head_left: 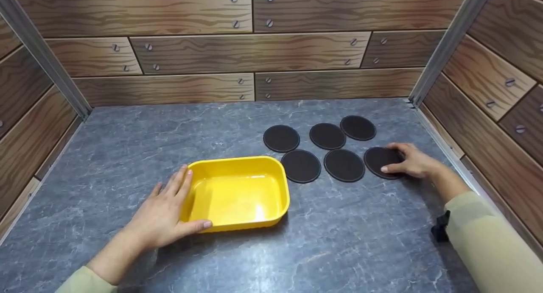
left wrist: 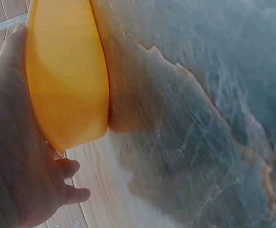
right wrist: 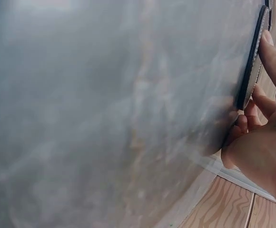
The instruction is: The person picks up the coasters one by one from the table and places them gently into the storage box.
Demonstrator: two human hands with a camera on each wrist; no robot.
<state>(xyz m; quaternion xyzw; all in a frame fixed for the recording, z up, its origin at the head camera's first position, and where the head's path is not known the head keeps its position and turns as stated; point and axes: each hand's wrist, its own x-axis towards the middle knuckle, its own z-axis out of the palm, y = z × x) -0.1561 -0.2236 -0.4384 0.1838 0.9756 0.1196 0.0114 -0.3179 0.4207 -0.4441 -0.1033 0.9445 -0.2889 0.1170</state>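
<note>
A yellow rectangular plastic tub [head_left: 239,197] stands in the middle of the surface, its inside bare. My left hand [head_left: 163,212] spans its left end, fingers straight along the left rim and thumb over the near rim. The left wrist view shows the tub's yellow side wall [left wrist: 69,71] beside the palm. At the right, my right hand [head_left: 413,161] pinches a round black coaster [head_left: 377,161], thumb on its near part and index finger at its far edge. In the right wrist view this coaster [right wrist: 253,61] appears edge-on, and the other fingers curl by its rim.
Several more black coasters lie flat in two rows, including one [head_left: 301,166] close beside the tub and one [head_left: 358,127] at the back right. The grey marbled tabletop [head_left: 322,242] is bounded by wood-patterned walls [head_left: 254,51] at the back and sides.
</note>
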